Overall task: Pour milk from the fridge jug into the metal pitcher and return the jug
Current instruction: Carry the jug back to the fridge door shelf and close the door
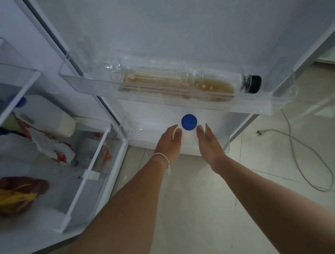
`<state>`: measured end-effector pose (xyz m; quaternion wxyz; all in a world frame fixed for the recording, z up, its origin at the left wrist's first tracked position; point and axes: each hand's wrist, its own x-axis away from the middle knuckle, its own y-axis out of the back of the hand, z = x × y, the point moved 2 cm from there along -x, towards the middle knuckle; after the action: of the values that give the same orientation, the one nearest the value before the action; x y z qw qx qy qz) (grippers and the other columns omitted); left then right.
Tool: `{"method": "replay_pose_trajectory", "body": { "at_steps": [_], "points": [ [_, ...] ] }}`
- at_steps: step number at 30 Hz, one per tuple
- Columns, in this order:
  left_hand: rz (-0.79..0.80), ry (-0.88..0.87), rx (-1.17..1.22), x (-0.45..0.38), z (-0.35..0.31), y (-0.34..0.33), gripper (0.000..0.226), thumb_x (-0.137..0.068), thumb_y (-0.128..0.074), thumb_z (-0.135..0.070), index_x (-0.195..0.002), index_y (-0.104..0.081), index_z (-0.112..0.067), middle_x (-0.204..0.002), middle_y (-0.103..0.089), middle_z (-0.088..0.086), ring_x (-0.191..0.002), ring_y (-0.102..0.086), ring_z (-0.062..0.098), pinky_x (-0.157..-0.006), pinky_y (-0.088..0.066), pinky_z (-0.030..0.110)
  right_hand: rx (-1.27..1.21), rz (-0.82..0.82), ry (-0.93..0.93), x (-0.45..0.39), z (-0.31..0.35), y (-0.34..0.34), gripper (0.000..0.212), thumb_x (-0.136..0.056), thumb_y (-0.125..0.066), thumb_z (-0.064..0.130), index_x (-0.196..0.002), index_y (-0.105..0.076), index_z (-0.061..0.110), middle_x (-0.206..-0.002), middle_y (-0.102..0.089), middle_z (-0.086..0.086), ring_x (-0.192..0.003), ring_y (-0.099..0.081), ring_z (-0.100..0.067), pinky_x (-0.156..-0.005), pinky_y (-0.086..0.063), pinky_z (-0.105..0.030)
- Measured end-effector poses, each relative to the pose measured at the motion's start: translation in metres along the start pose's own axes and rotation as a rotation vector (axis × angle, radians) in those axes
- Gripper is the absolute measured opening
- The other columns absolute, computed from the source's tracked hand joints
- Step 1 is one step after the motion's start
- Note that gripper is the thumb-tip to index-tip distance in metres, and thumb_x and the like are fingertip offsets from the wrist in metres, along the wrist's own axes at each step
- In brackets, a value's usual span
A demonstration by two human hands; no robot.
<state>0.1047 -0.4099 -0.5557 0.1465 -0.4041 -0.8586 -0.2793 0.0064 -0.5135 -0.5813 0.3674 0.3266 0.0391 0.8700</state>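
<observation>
The white milk jug (189,140) with a round blue cap (189,122) stands in the lowest shelf (225,146) of the open fridge door. My left hand (169,143) lies against the jug's left side, its fingers bent round the jug's shoulder. My right hand (209,143) presses flat on the jug's right side with the fingers straight. The jug's lower body is hidden between my hands and the shelf wall. The metal pitcher is not in view.
Above the jug, a clear door shelf (91,86) holds a plastic bottle (179,83) of brown liquid lying on its side. The fridge interior (89,169) at left has food packets and another white container (41,114). A grey cable (296,148) runs over the tiled floor.
</observation>
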Motion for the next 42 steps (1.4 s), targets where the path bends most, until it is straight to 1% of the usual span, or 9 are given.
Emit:
{"method": "replay_pose_trajectory", "body": {
  "at_steps": [5, 8, 15, 17, 20, 24, 28, 35, 42],
  "points": [
    [-0.05, 0.005, 0.051, 0.01, -0.001, 0.006, 0.044, -0.107, -0.033, -0.038, -0.143, -0.049, -0.019, -0.145, -0.053, 0.0, -0.129, -0.049, 0.019, -0.104, -0.037, 0.03, -0.009, -0.017, -0.033, 0.004, 0.004, 0.001, 0.068, -0.103, -0.021, 0.063, -0.162, -0.011, 0.032, -0.17, -0.017, 0.003, -0.155, -0.02, -0.023, -0.123, -0.015, -0.043],
    [-0.099, -0.002, 0.06, 0.019, -0.001, 0.011, 0.033, -0.105, -0.035, -0.031, -0.079, -0.052, -0.019, -0.081, -0.055, -0.002, -0.081, -0.049, 0.019, -0.066, -0.04, 0.025, -0.128, -0.071, -0.075, 0.012, 0.005, 0.005, 0.068, -0.103, -0.024, 0.062, -0.161, -0.022, 0.027, -0.167, -0.027, 0.002, -0.149, -0.03, -0.022, -0.12, -0.019, -0.042],
    [-0.225, 0.023, 0.105, 0.075, -0.009, 0.039, 0.029, -0.101, -0.044, -0.029, -0.073, -0.043, -0.021, -0.071, -0.042, -0.001, -0.065, -0.039, 0.014, -0.059, -0.033, 0.03, -0.265, -0.171, -0.085, 0.061, 0.008, 0.042, 0.06, -0.105, -0.032, 0.054, -0.153, -0.041, 0.02, -0.156, -0.044, -0.003, -0.143, -0.041, -0.025, -0.117, -0.028, -0.04],
    [-0.224, 0.018, 0.139, 0.097, -0.026, 0.047, 0.034, -0.101, -0.045, -0.032, -0.069, -0.04, -0.021, -0.069, -0.039, 0.0, -0.063, -0.038, 0.014, -0.06, -0.032, 0.032, -0.246, -0.227, -0.058, 0.08, 0.025, 0.062, 0.047, -0.107, -0.031, 0.042, -0.136, -0.056, 0.014, -0.142, -0.056, -0.009, -0.12, -0.055, -0.025, -0.103, -0.04, -0.039],
    [-0.227, 0.007, 0.146, 0.133, -0.067, 0.054, 0.027, -0.101, -0.045, -0.039, -0.079, -0.048, -0.024, -0.075, -0.046, -0.006, -0.067, -0.045, 0.011, -0.062, -0.038, 0.028, -0.13, -0.422, -0.049, 0.111, 0.056, 0.104, 0.035, -0.105, -0.028, 0.026, -0.099, -0.058, 0.007, -0.116, -0.064, -0.023, -0.09, -0.055, -0.029, -0.084, -0.042, -0.04],
    [-0.308, -0.117, 0.177, 0.179, -0.153, 0.067, 0.024, -0.104, -0.043, -0.036, -0.083, -0.054, -0.038, -0.082, -0.054, -0.019, -0.084, -0.054, 0.005, -0.073, -0.042, 0.024, -0.172, -0.625, 0.047, 0.148, 0.123, 0.164, 0.048, -0.106, -0.031, 0.032, -0.142, -0.053, 0.008, -0.148, -0.054, -0.017, -0.136, -0.049, -0.035, -0.112, -0.035, -0.043],
    [-0.292, -0.364, 0.085, 0.226, -0.26, 0.082, 0.041, -0.107, -0.043, -0.032, -0.14, -0.056, -0.012, -0.135, -0.055, -0.007, -0.128, -0.048, 0.006, -0.104, -0.033, 0.012, -0.304, -0.672, 0.273, 0.179, 0.211, 0.223, 0.048, -0.108, -0.034, 0.03, -0.148, -0.048, 0.006, -0.152, -0.051, -0.015, -0.143, -0.044, -0.029, -0.114, -0.029, -0.031],
    [-0.475, -0.971, -0.228, 0.288, -0.455, 0.105, 0.043, -0.102, -0.046, -0.03, -0.133, -0.061, -0.005, -0.134, -0.062, 0.008, -0.126, -0.055, 0.016, -0.11, -0.039, 0.025, -0.336, -0.514, 0.575, 0.212, 0.364, 0.305, 0.06, -0.108, -0.032, 0.043, -0.158, -0.029, 0.011, -0.165, -0.032, -0.008, -0.152, -0.027, -0.023, -0.122, -0.019, -0.034],
    [-0.283, -0.774, -0.741, 0.232, -0.574, 0.116, 0.058, -0.107, -0.032, -0.04, -0.155, -0.03, -0.009, -0.165, -0.026, 0.009, -0.155, -0.012, 0.027, -0.126, -0.013, 0.042, -0.339, -0.287, 0.647, 0.212, 0.392, 0.316, 0.054, -0.111, -0.026, 0.04, -0.157, -0.032, 0.012, -0.162, -0.035, -0.009, -0.15, -0.031, -0.023, -0.125, -0.021, -0.04]
  ]
}}
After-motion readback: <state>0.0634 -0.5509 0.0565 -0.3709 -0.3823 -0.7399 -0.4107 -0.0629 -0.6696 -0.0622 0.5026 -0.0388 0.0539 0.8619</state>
